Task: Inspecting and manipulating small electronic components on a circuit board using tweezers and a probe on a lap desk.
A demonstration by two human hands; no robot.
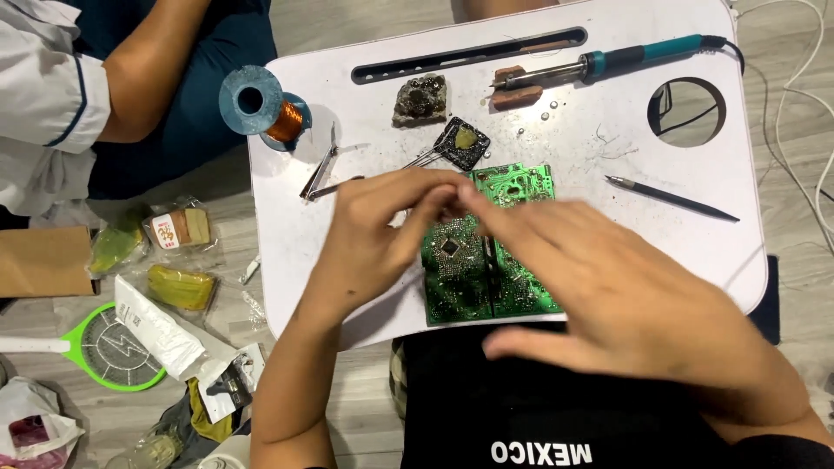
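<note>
A green circuit board [512, 287] with a black square chip lies on the white lap tray [347, 260] in front of me. My left hand [373, 234] hovers over the board's upper left edge, fingers bent and pinched toward the fingertips of my right hand [608, 295], which stretches across the board's right side. The fingertips of the two hands meet above the board; whether something tiny sits between them cannot be told. Metal tweezers [323, 169] lie just beyond my left hand.
On the tray: a teal-handled soldering iron [608, 62] resting on a brown block, a grey lump [421, 98], a small black tin with yellow paste [463, 142], a dark pen-like tool [673, 198], a copper wire spool [265, 108]. Another person's arm [148, 69] is top left. Packets and a green swatter [104, 347] lie on the floor.
</note>
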